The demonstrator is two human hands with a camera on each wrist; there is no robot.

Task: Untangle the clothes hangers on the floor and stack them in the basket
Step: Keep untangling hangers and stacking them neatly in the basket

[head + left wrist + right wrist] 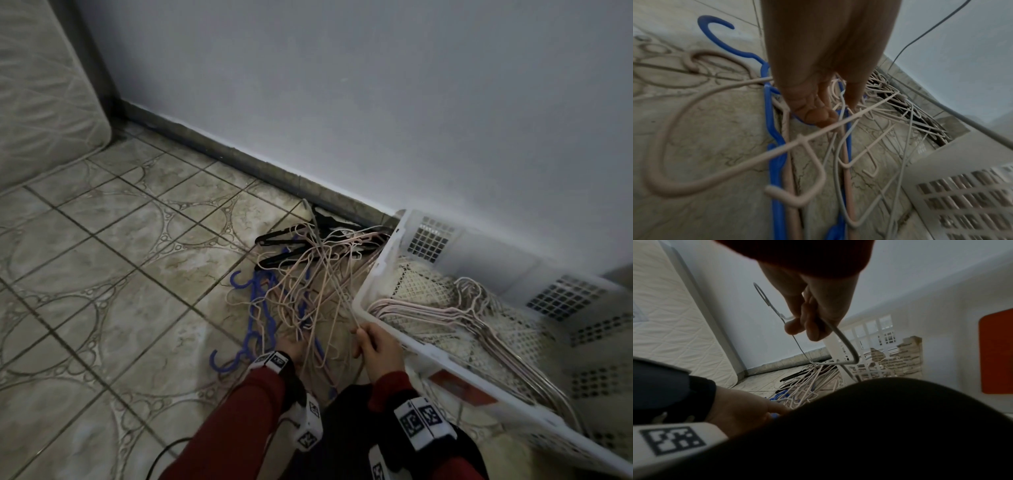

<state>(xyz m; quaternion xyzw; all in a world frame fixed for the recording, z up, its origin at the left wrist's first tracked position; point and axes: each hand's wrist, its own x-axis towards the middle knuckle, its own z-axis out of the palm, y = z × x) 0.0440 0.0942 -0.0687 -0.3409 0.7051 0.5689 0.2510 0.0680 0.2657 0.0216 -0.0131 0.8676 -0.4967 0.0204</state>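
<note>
A tangle of pink wire hangers [301,284], blue hangers [257,308] and black hangers [291,236] lies on the tiled floor by the wall. My right hand [371,346] grips a thin grey wire hanger [320,260] by one corner and holds it tilted above the pile; its hook [760,292] points up. My left hand [291,349] reaches down into the pile, with fingertips [818,116] curled onto a blue hanger [774,146] among pink wires. The white basket [376,267] stands at the right with several pink hangers [428,311] stacked inside.
A mattress [41,85] leans upright at the far left. A grey wall [376,85] with a dark skirting board runs behind the pile. A black cable [168,452] lies on the floor near my left arm. My dark-clad knee [879,426] fills the lower right wrist view.
</note>
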